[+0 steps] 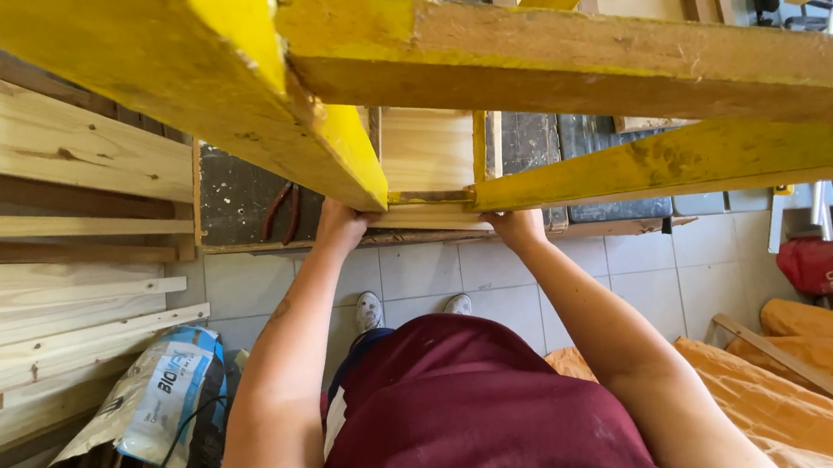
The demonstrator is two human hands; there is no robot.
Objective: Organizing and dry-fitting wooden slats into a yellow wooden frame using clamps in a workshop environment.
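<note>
at far left pale planks (40, 177) lean in a stack. our left hand (340, 223) and right hand (516, 225) press up under the yellow wooden frame (562, 61), raised overhead above the tiled floor (420, 274); we cannot tell how the fingers close. it looks stiff and heavy, rough-edged, best taken by its thick beams. the paint is chipped, bare wood showing

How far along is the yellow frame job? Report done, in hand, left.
Done: the yellow wooden frame is raised overhead. In hand: left hand and right hand grip its lower edges. Left: it rests on nothing visible; pale planks stay stacked alongside.
</note>
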